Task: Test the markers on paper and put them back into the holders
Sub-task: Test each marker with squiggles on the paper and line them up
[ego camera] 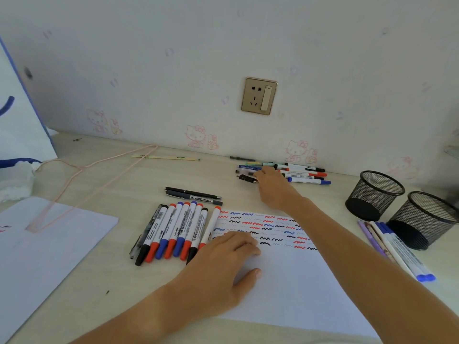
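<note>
A white paper [285, 281] with red, blue and black squiggles across its top lies in front of me. My left hand [223, 264] rests on it, fingers lightly bent, holding nothing. A row of capped whiteboard markers [173, 234] lies to the paper's left, with two dark pens [193, 196] above them. My right hand [270, 184] reaches into a pile of pens and markers [305, 173] by the wall; its fingertips touch the pens there, and the grip is hidden. Two black mesh holders [375, 194] [427, 219] stand at the right.
Several markers and purple pens [397, 249] lie beside the nearer holder. A second sheet [49, 239] lies at the left under a pink cord [99, 175]. A white bag [19, 120] stands far left. A wall socket [259, 95] sits above the desk.
</note>
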